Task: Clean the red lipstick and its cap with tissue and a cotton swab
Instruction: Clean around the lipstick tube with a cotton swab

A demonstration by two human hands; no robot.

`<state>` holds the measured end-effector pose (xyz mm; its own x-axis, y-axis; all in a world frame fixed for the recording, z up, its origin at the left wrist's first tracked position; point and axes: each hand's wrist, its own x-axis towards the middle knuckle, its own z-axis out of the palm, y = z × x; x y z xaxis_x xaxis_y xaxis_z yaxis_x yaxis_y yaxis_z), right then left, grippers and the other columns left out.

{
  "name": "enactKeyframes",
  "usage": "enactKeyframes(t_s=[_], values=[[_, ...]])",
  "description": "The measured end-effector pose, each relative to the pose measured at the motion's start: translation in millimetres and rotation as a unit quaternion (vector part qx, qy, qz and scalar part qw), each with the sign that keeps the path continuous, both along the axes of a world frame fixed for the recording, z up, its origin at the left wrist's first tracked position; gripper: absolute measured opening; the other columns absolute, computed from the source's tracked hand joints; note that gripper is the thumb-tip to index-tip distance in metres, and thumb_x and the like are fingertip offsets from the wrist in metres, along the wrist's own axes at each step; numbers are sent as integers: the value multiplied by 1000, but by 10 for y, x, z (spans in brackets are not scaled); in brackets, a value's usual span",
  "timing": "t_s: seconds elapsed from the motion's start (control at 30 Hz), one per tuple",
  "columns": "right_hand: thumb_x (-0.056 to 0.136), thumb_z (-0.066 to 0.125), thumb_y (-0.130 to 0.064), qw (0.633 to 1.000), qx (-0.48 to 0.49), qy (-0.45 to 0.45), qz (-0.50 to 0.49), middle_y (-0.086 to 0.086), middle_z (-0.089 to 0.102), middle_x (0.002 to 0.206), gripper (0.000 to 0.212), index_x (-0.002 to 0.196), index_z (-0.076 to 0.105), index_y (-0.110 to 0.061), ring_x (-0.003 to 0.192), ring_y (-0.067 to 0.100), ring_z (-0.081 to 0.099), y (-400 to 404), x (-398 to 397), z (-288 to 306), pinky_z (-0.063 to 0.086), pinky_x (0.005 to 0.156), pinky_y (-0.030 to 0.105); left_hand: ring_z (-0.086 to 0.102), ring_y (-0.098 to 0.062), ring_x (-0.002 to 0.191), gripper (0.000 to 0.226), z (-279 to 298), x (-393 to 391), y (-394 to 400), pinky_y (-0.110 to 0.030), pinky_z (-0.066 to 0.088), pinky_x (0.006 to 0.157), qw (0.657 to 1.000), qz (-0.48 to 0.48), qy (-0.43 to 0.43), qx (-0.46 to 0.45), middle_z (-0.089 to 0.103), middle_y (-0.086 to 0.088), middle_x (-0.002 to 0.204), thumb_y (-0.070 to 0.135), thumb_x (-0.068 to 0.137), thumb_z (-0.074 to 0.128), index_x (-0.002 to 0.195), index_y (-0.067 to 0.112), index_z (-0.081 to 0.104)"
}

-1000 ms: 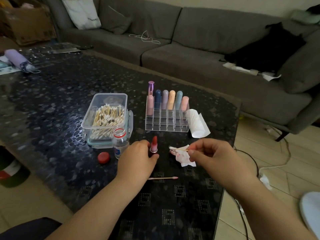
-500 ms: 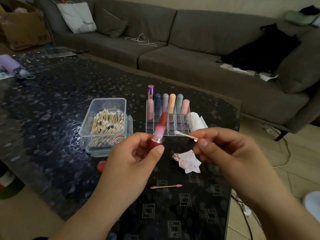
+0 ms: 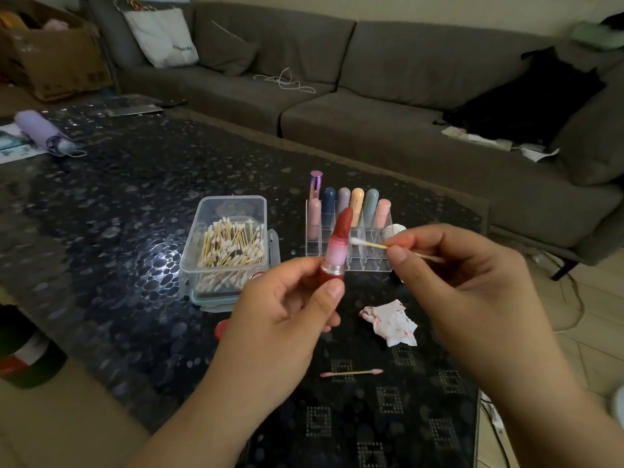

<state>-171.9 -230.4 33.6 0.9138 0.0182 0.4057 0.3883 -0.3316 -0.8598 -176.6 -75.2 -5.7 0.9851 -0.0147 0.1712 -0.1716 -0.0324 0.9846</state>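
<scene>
My left hand (image 3: 287, 309) grips the red lipstick (image 3: 338, 243) by its base, holding it uncapped and tilted above the table. My right hand (image 3: 452, 282) pinches a cotton swab (image 3: 369, 244) whose white tip sits right beside the lipstick's pink collar. A crumpled tissue (image 3: 391, 322) with red stains lies on the table below my hands. A used swab (image 3: 351, 373) with pink tips lies nearer to me. A red cap (image 3: 220, 329) peeks out from behind my left hand.
A clear box of cotton swabs (image 3: 229, 244) stands left of a clear organiser (image 3: 351, 231) holding several pastel lipsticks. A white roll (image 3: 398, 228) lies behind my right hand. The dark table (image 3: 118, 231) ends at right; a grey sofa (image 3: 371, 96) runs behind.
My left hand has lifted the lipstick off the table and held it up. My right hand rose from the tissue and brought the swab tip over to the lipstick.
</scene>
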Motion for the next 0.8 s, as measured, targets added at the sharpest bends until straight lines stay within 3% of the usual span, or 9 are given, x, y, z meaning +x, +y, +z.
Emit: enactKeyframes(t_s=[0.13,0.3,0.47,0.67,0.8], values=[[78,67,-20,1000,-27,-6,2,6,66,70,11,71,70,-29,58,24,56,22,11,-11,46,51,21,64,-2,60,30,-3,-7,11,-14,49,59,1000,1,-5,-13,72,9,75,38,68,57,92,24,67],[76,67,-27,1000,-13,8,12,6,65,68,5,75,70,-30,53,16,52,23,20,-13,43,50,15,62,0,60,36,-3,-8,31,-13,48,60,1000,-4,-10,-14,72,12,77,42,65,55,94,25,67],[70,63,-35,1000,8,22,16,15,62,68,13,75,72,-26,60,31,53,3,34,-12,45,51,18,56,3,57,41,-11,-22,10,-11,45,58,1000,-22,-15,0,69,17,76,43,69,49,102,23,64],[77,67,-24,999,7,20,35,14,59,63,5,75,71,-26,52,12,47,-5,48,-20,40,49,15,44,-5,44,33,-16,-38,-19,-14,37,46,999,-39,-15,15,60,8,60,48,76,41,97,31,60],[79,67,-20,999,16,19,37,16,59,63,8,75,71,-25,54,14,48,-13,55,-43,42,52,19,38,-5,47,26,-44,-36,-63,-16,33,48,997,-67,-27,-12,53,13,64,40,88,35,93,32,59]])
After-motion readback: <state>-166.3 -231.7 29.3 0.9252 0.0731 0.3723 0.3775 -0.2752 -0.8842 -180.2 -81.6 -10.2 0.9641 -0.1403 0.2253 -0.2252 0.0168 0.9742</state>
